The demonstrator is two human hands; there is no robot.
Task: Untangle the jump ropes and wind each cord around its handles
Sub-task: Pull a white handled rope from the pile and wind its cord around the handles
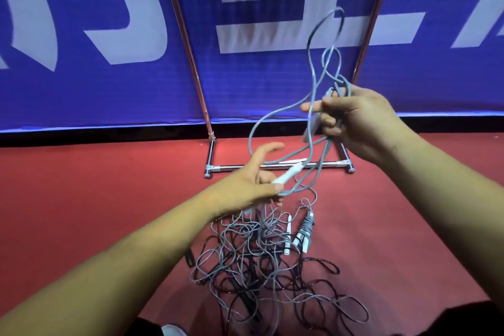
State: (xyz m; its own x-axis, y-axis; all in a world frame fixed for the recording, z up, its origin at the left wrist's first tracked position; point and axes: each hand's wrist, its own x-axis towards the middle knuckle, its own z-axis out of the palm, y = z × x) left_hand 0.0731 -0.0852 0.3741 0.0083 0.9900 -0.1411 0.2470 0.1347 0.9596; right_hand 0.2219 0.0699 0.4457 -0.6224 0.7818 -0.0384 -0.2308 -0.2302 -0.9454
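Note:
A tangle of grey and black jump ropes [261,267] lies on the red floor in front of me. My right hand [351,120] is raised and grips a grey handle [313,123] together with loops of grey cord [313,63] that arc up above it. My left hand [256,183] is lower and pinches a white handle [289,174] whose grey cord runs up to the right hand. A wound rope with white handles [302,234] lies at the pile's right edge. Black handles [245,289] show within the pile.
A chrome stand base [278,168] rests on the floor behind the hands, with its two poles rising along a blue banner [109,35] with white lettering. Red carpet [81,199] spreads to both sides. My dark-clothed knees show at the bottom edge.

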